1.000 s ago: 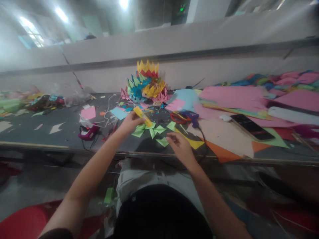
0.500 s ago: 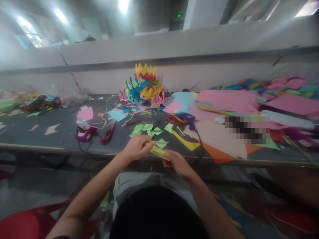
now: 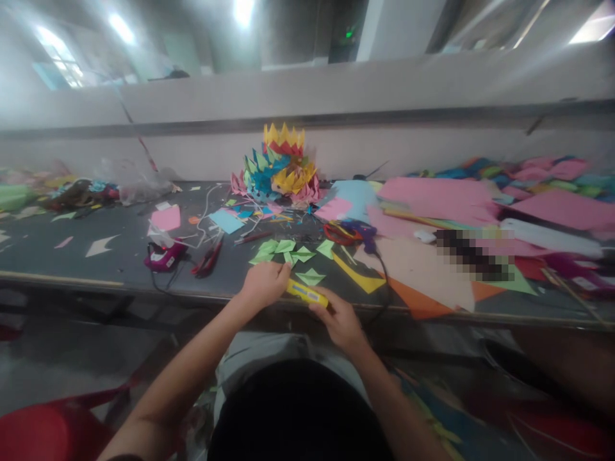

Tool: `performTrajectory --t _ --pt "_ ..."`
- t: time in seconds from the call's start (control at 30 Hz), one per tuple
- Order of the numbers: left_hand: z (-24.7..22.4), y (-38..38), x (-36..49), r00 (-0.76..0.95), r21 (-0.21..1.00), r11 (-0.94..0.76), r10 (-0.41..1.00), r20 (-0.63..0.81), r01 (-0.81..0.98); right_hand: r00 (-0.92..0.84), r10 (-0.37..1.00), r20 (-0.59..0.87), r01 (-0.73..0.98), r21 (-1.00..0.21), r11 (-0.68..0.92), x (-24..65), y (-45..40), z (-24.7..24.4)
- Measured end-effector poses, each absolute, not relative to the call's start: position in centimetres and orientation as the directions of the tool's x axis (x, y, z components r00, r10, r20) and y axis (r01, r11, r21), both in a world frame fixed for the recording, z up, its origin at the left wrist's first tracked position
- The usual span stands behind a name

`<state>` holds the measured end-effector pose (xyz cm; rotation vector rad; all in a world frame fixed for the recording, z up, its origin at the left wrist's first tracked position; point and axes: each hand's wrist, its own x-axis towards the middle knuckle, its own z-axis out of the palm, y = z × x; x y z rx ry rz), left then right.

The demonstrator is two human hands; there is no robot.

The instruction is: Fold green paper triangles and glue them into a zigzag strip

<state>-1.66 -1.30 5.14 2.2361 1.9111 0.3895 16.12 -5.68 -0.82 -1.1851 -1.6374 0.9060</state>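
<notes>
Over the table's front edge, both hands hold a small yellow object (image 3: 307, 292) with pale printed patches. My left hand (image 3: 268, 282) is closed on its left end, thumb on top. My right hand (image 3: 340, 317) grips the right end between thumb and fingers. Just beyond them lie several folded light green paper pieces (image 3: 285, 247), one of them (image 3: 311, 276) right behind the yellow object. A curved yellow paper strip (image 3: 358, 272) is to the right of these.
Colourful folded-paper crowns (image 3: 281, 169) stand at the back of the dark table (image 3: 129, 224). Red-handled pliers (image 3: 208, 256) and a purple device (image 3: 164, 255) lie left. A purple glue gun (image 3: 368, 234) and large paper sheets (image 3: 432, 272) lie right. A red stool (image 3: 52, 429) is lower left.
The yellow object has turned so its broad printed side shows more. My right hand's fingers have shifted slightly on its end, and the left thumb has drawn back a little.
</notes>
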Motion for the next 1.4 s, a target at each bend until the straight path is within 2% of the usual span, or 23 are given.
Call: performTrajectory --t 0.07,0.17,0.27,0.4,0.57,0.63,0.7,0.8,0.9,1.03,1.13,1.27,1.4 --pt "4.9 -1.2 -1.8 0.111 0.335 -0.114 0.993 0.026 0.935 -0.131 0.955 0.267 0.313 -0.903 0.295 16.2 -5.7 -0.9" --pt "4.6 -1.6 -2.2 0.181 0.423 -0.177 0.983 0.031 0.889 -0.095 0.970 0.222 0.256 -0.937 0.239 16.2 -5.9 -1.2" --pt "4.1 -2.7 -2.4 0.278 0.481 -0.288 0.956 0.095 0.828 -0.069 0.993 0.095 0.116 -0.988 0.103 16.1 -6.1 -1.4" --pt "3.1 -4.1 -2.6 0.356 0.485 -0.395 0.918 0.175 0.780 -0.030 0.997 -0.073 -0.083 -0.994 -0.075 15.5 -6.7 -1.6" --pt "2.4 -4.7 -3.0 0.500 0.548 -0.542 0.832 0.241 0.637 -0.100 0.923 -0.372 -0.219 -0.896 -0.386 15.2 -7.5 -2.6" --pt "2.3 -4.8 -3.1 0.563 0.585 -0.609 0.774 0.289 0.537 -0.140 0.896 -0.422 -0.268 -0.855 -0.445 15.3 -7.6 -3.0" --pt "2.2 -4.9 -3.2 0.580 0.607 -0.633 0.748 0.322 0.481 -0.152 0.900 -0.408 -0.312 -0.844 -0.436 15.5 -7.7 -3.2" --pt "1.8 -5.0 -3.2 0.475 0.628 -0.543 0.829 0.295 0.557 -0.139 0.929 -0.341 -0.300 -0.880 -0.368 15.7 -7.6 -3.1" --pt "1.2 -5.1 -3.2 0.332 0.641 -0.405 0.913 0.239 0.652 -0.124 0.955 -0.270 -0.187 -0.939 -0.290 15.8 -7.7 -2.7" --pt "1.0 -4.9 -3.5 0.252 0.701 -0.343 0.939 0.235 0.625 -0.219 0.960 -0.176 -0.045 -0.981 -0.190 15.6 -8.0 -1.8" --pt "1.4 -4.5 -4.1 0.172 0.755 -0.333 0.942 0.287 0.564 -0.305 0.941 -0.148 0.005 -0.988 -0.154 15.6 -7.9 -1.1" --pt "2.2 -3.7 -5.2 0.025 0.820 -0.360 0.920 0.390 0.446 -0.297 0.945 -0.135 0.037 -0.991 -0.129 15.7 -7.7 -1.0" --pt "3.1 -2.4 -7.0 -0.127 0.804 -0.393 0.861 0.492 0.446 -0.283 0.951 -0.127 0.065 -0.991 -0.113 16.1 -7.6 -1.5"
